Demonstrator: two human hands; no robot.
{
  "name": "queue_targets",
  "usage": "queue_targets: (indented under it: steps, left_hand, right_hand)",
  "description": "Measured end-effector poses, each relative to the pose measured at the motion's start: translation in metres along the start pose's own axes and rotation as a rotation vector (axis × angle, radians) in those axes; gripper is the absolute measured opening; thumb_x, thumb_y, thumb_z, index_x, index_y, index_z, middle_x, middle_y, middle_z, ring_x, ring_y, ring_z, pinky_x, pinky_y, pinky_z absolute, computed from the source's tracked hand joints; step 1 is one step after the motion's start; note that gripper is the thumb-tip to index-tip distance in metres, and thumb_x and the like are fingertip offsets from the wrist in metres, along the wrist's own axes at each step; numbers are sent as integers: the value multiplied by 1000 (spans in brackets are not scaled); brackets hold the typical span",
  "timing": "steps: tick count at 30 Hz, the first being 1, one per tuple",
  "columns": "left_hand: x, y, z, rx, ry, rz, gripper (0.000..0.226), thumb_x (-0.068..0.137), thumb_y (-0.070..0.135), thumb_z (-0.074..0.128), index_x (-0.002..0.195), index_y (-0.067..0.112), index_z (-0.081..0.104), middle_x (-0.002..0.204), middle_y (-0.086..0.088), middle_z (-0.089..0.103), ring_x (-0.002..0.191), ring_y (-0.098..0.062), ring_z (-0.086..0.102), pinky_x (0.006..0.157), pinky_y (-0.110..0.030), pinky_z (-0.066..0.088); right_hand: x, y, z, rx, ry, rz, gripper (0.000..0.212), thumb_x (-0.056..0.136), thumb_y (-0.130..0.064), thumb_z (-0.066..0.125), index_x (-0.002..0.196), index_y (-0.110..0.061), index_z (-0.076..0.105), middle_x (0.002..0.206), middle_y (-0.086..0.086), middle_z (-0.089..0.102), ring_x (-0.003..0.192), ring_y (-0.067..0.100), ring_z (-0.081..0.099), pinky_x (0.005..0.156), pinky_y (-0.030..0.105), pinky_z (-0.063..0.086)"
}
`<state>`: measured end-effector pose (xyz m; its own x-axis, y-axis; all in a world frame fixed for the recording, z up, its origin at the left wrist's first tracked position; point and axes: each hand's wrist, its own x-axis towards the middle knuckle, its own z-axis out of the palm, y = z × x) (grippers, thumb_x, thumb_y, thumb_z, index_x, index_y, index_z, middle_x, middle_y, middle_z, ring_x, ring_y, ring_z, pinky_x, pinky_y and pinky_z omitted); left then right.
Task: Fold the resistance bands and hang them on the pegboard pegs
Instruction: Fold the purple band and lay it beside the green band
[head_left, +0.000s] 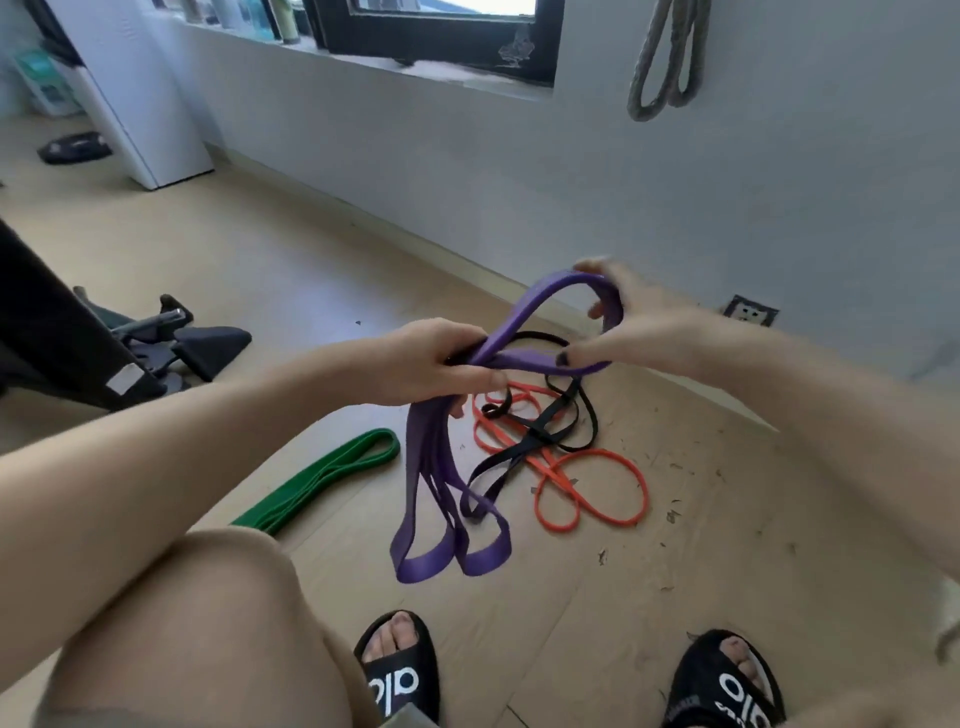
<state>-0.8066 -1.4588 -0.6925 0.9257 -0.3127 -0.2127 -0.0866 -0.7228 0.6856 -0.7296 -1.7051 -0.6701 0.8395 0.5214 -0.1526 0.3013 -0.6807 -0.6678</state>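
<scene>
A wide purple resistance band (441, 499) hangs in folded loops from my left hand (436, 364), which grips its bunched middle. My right hand (639, 317) holds the band's upper loop, stretched in an arc between both hands. On the wooden floor below lie an orange band (592, 488) and a thin black band (540, 431), tangled together. A green band (322, 478) lies folded flat to the left. A grey band (670, 57) hangs on the wall at the upper right; its peg is out of frame.
My bare knee (208, 623) and two feet in black slides (400, 675) fill the bottom. Dark exercise equipment (171, 338) sits at the left, a white cabinet (135, 104) at the back, a wall socket (750, 310) low on the right wall.
</scene>
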Motion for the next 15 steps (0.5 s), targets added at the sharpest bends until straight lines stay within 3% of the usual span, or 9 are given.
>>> queue_targets:
  steps: [3, 5, 7, 10, 13, 15]
  left_hand:
    - [-18, -23, -11, 76, 9, -36, 25, 101, 38, 62, 93, 14, 60, 73, -1, 70, 66, -15, 71, 65, -33, 60]
    - [-31, -42, -16, 84, 42, -68, 26, 100, 36, 64, 89, 13, 58, 70, 0, 70, 61, -10, 68, 60, -25, 53]
    - [-44, -55, -18, 78, 79, -76, 23, 98, 32, 67, 88, 13, 58, 68, 1, 69, 59, -8, 66, 59, -19, 49]
    - [-64, -74, -19, 46, 115, -69, 15, 97, 27, 69, 96, 15, 61, 70, 1, 68, 64, -14, 66, 62, -25, 52]
    - [-90, -104, -19, 49, 174, -168, 35, 93, 45, 70, 93, 11, 59, 79, -9, 69, 76, -30, 66, 74, -48, 54]
    - [-107, -123, -17, 18, 207, -211, 49, 85, 60, 64, 92, 12, 60, 79, -9, 69, 77, -32, 66, 76, -52, 53]
  right_hand:
    - [12, -13, 14, -109, 72, -73, 116, 66, -35, 91, 158, -39, 19, 141, 4, 40, 129, 22, 48, 102, 38, 47]
    - [12, -34, 34, -260, 99, -304, 118, 63, -40, 86, 160, -35, 18, 152, 2, 34, 142, 21, 35, 117, 43, 35]
    - [13, -54, 71, -580, 67, -575, 117, 65, -43, 80, 162, -26, 16, 154, 1, 35, 147, 22, 28, 125, 39, 20]
    - [28, -68, 137, -827, 8, -648, 97, 82, -34, 68, 161, -14, 15, 142, 3, 51, 141, 25, 40, 126, 40, 11]
    - [47, -68, 179, -622, -14, -593, 66, 86, -24, 57, 147, -12, 35, 125, 7, 59, 115, 32, 58, 111, 45, 35]
    - [49, -74, 202, -453, -46, -575, 73, 78, -33, 56, 146, -13, 37, 124, 7, 56, 111, 32, 57, 104, 44, 40]
